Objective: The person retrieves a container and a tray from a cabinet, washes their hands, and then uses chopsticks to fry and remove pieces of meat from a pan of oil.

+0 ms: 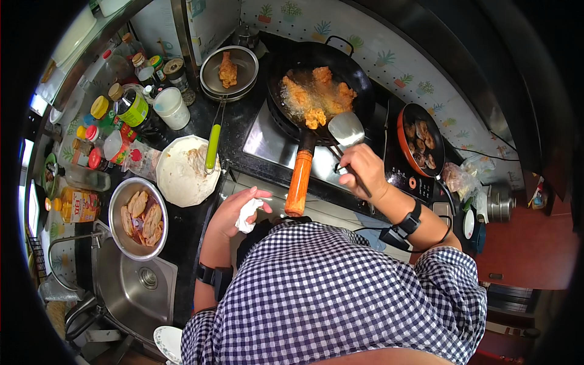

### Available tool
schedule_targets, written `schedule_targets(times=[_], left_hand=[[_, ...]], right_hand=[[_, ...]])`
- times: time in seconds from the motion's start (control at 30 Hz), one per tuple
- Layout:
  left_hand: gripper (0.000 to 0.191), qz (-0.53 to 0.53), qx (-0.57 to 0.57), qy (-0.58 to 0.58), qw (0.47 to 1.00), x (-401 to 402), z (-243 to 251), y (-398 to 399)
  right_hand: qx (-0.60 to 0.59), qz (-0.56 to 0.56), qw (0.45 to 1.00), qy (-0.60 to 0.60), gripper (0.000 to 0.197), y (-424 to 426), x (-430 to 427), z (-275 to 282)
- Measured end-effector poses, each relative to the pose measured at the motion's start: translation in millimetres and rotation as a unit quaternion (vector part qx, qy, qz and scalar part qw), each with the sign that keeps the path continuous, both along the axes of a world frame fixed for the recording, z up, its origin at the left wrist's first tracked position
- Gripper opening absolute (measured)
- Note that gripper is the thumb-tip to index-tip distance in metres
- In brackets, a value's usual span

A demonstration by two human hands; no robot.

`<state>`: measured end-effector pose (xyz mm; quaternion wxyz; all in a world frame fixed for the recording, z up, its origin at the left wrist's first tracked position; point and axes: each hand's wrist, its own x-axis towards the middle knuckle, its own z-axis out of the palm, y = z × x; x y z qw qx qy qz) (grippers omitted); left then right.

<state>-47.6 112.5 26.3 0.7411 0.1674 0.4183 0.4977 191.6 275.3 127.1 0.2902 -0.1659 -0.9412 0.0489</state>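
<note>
My right hand [365, 171] grips the dark handle of a metal wok spatula [347, 129] and what look like dark chopsticks [335, 148] beside it. Several battered chicken pieces [297, 93] fry in bubbling oil in a black wok [362, 80] with a wooden handle [299, 182]. One golden piece [315, 117] lies at the wok's near edge. Left of the wok handle, my left hand [237, 210] holds a crumpled white tissue [249, 214]. One fried drumstick [227, 70] rests in a green-handled strainer [212, 148] at the wok's left.
A flour-coated plate [182, 182] and a steel bowl of raw chicken in marinade [162, 235] stand at the left, above the sink [132, 292]. Bottles and jars [132, 107] crowd the left wall. A red frying pan [404, 148] with browned pieces sits right of the wok.
</note>
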Motion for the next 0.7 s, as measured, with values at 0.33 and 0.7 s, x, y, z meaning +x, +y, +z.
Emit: schedule_targets(times=[0.33,0.7], left_hand=[[0.040,0.000,-0.002,0.008,1.000,-2,-1,2],[0.039,0.016,0.002,0.002,1.000,-4,-3,-5]], right_hand=[[-0.173,-0.089,0.980,0.046,0.041,32,10,24],[-0.274,-0.207,0.937,0.056,0.055,61,-26,53]])
